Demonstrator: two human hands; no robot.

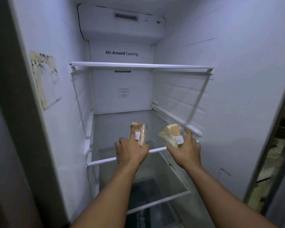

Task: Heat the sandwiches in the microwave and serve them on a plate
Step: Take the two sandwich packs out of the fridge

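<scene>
**Both hands on wrapped sandwiches inside the fridge**

Open fridge [237, 79], white inside, dim light. Landmark: the middle shelf [104, 160], glass with a white front rail.

Left hand [130, 149] reaches over the front rail of the middle shelf. Its grip is clamped on the left sandwich [141, 132]: fingers run up the near face, thumb on the right side. This sandwich stands upright in clear wrap, a small white label [137, 135] on its front, just behind the rail near the middle of the shelf.

Right hand [187, 149] also crosses the rail, toward the right end of the shelf. Its grip is clamped on the right sandwich [169, 133], fingers curled over the far right edge, thumb below. This one tilts to the left, also wrapped and labelled. The two sandwiches sit near each other, not touching.

Above the middle shelf: an upper shelf [141, 65], bare. On the back wall above that, printed text "All-Around Cooling". Below the middle shelf: a lower shelf [158, 202]. On the left wall, above shelf level, a stained, peeling sticker [45, 79].
</scene>
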